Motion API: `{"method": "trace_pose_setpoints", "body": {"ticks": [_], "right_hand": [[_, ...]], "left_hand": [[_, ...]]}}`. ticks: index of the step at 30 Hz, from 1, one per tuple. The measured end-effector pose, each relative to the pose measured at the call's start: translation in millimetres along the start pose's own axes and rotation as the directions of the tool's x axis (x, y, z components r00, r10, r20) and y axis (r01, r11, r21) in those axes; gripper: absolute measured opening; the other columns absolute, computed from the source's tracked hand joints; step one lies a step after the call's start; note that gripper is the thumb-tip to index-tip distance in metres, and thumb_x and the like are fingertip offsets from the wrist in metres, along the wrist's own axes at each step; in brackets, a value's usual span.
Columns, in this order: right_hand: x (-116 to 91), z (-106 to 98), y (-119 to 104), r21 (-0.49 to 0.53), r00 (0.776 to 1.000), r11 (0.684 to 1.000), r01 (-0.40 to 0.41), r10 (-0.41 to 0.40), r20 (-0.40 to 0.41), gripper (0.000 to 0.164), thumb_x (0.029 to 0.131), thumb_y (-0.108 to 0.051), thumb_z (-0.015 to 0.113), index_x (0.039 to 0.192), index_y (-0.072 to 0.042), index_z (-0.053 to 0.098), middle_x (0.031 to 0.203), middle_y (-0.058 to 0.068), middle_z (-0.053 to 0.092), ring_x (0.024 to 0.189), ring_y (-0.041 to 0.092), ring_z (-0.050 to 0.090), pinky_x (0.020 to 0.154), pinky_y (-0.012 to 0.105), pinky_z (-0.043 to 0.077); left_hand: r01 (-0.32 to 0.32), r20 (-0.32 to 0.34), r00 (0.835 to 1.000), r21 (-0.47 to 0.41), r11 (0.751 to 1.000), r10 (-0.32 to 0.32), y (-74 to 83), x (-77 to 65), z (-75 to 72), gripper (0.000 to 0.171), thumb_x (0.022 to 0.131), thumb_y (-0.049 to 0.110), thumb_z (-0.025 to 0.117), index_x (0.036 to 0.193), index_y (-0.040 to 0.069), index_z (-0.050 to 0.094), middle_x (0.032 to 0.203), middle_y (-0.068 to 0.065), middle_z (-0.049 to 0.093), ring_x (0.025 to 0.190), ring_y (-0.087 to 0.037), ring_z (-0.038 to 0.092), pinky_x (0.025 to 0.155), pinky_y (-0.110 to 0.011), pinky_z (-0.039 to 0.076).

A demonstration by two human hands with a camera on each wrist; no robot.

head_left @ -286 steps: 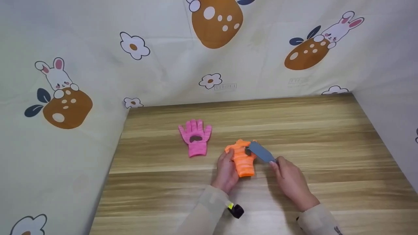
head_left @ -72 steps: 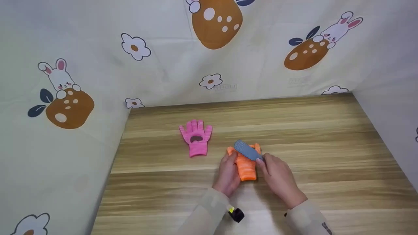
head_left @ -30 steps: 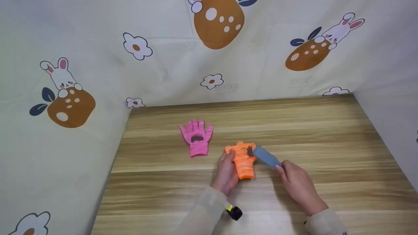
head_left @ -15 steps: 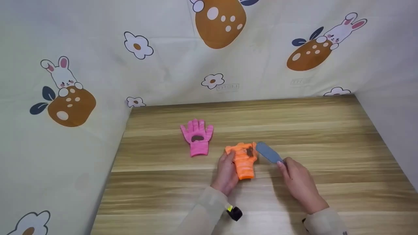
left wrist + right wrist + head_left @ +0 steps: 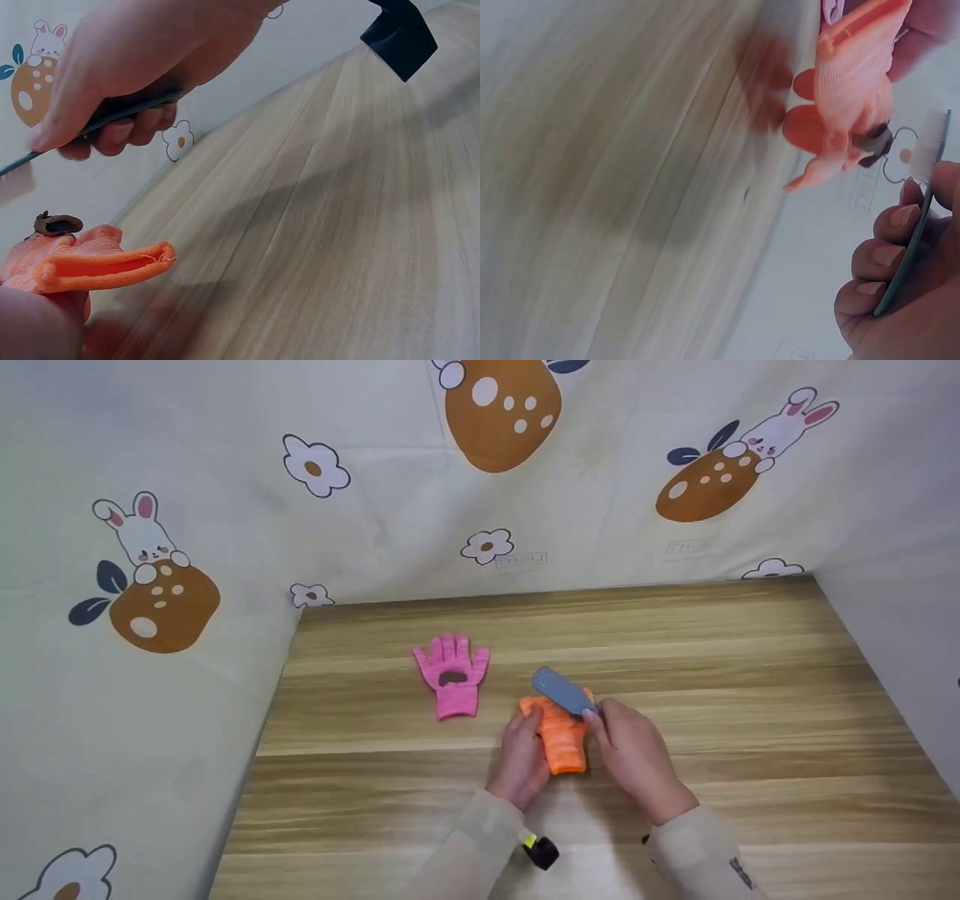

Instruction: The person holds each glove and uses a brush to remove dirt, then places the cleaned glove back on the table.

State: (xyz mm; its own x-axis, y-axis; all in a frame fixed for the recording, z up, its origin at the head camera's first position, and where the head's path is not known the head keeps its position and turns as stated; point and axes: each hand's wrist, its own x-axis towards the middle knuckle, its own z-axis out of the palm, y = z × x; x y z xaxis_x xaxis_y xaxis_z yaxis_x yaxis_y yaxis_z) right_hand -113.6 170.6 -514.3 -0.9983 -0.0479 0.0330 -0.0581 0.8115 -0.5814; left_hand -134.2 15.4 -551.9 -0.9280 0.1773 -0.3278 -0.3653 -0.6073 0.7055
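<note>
My left hand (image 5: 521, 757) grips a small orange striped knit glove (image 5: 564, 746) by its left side, raised off the table, cuff toward me. A dark brown clump (image 5: 58, 224) sticks up from the glove, hidden in the head view behind the brush. My right hand (image 5: 637, 754) holds the blue-grey brush (image 5: 562, 692) by its handle, fingers wrapped round it. Its pale bristles (image 5: 930, 142) face the glove; both wrist views show a gap between them and the clump. A pink glove (image 5: 457, 703) lies flat farther left, a dark patch (image 5: 452, 678) on its palm.
Beneath the hands is a wood-grain table (image 5: 360, 802). Pale printed cloth (image 5: 390, 495) with rabbits and flowers stands along the back and both sides. A black device (image 5: 541, 853) is strapped at my left wrist.
Over the last half second the brush has swung left from beside the orange glove to over it, covering the dark clump; similar positions alternate earlier. My left hand and the pink glove stay nearly still.
</note>
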Motion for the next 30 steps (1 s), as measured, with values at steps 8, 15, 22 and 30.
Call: {"method": "trace_pose_setpoints", "body": {"ticks": [8, 15, 22, 30], "right_hand": [[4.8, 9.0, -4.8, -0.061, 0.999, 0.997, 0.046, -0.046, -0.013, 0.026, 0.106, -0.032, 0.052, 0.094, -0.009, 0.056, 0.076, 0.003, 0.049, 0.071, 0.023, 0.046, 0.068, 0.038, 0.040], [1.8, 12.8, 5.0, -0.084, 0.999, 0.996, 0.039, -0.039, -0.001, 0.026, 0.106, -0.031, 0.052, 0.098, -0.007, 0.059, 0.078, 0.004, 0.053, 0.074, 0.024, 0.051, 0.070, 0.039, 0.043], [-4.4, 11.5, 13.5, -0.073, 0.999, 0.997, 0.041, -0.040, 0.009, 0.029, 0.105, -0.031, 0.053, 0.113, -0.004, 0.061, 0.090, 0.006, 0.064, 0.085, 0.026, 0.060, 0.079, 0.044, 0.052], [-11.3, 8.3, 24.6, -0.096, 0.999, 0.995, 0.020, -0.016, 0.039, 0.029, 0.105, -0.037, 0.052, 0.097, -0.009, 0.056, 0.075, 0.002, 0.048, 0.069, 0.019, 0.045, 0.063, 0.032, 0.037]], "left_hand": [[0.028, 0.000, 1.000, -0.031, 0.999, -0.028, 2.3, -0.3, 1.0, 0.046, 0.111, 0.022, 0.033, 0.152, 0.001, 0.036, 0.147, -0.019, 0.054, 0.128, -0.026, 0.060, 0.107, -0.043, 0.051], [0.029, 0.016, 0.999, -0.049, 0.998, -0.029, 4.3, -0.8, -1.3, 0.046, 0.111, 0.026, 0.036, 0.149, 0.000, 0.040, 0.143, -0.018, 0.058, 0.123, -0.026, 0.063, 0.103, -0.043, 0.054], [0.043, 0.003, 0.999, -0.054, 0.998, -0.043, 7.5, -2.0, -0.9, 0.046, 0.111, 0.027, 0.036, 0.149, 0.001, 0.039, 0.145, -0.017, 0.057, 0.127, -0.028, 0.061, 0.105, -0.044, 0.052], [0.049, 0.007, 0.999, -0.059, 0.997, -0.049, 6.2, -3.0, -0.3, 0.042, 0.111, 0.024, 0.037, 0.143, 0.000, 0.046, 0.140, -0.016, 0.061, 0.125, -0.027, 0.063, 0.104, -0.043, 0.053]]}}
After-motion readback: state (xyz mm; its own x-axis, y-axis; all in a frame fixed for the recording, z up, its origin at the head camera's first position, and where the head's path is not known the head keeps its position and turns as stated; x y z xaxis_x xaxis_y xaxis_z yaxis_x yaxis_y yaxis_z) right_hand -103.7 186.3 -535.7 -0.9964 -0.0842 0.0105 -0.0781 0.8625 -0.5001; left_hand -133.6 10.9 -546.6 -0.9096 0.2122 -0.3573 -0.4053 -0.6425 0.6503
